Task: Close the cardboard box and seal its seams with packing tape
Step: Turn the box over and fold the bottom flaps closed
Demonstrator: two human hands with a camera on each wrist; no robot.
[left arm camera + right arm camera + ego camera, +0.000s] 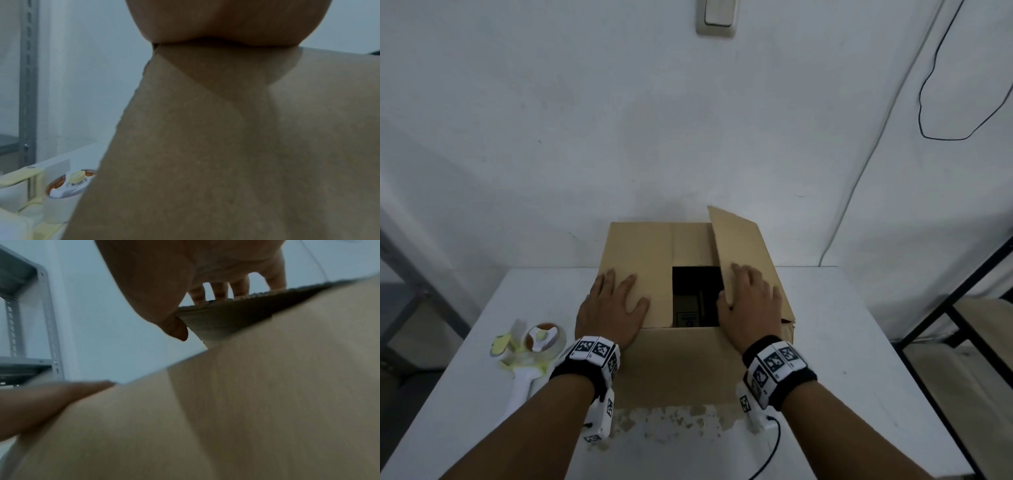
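Note:
A brown cardboard box point(681, 363) stands on the white table point(842, 342), its top partly open with a dark gap in the middle. The left flap point(650, 253) is folded down flat, and my left hand point(613, 308) presses on it with straight, spread fingers. The right flap point(739, 243) is tilted up. My right hand point(753, 305) holds its near edge, fingers on top and thumb point(174, 327) under the edge. A white and yellow tape dispenser point(530, 346) lies on the table left of the box, also seen in the left wrist view point(69, 183).
The box's far side is close to a white wall point(688, 137). A grey metal rack point(410, 294) stands off the table's left side and a black-framed shelf point(962, 301) off its right. A black cable point(928, 102) hangs on the wall.

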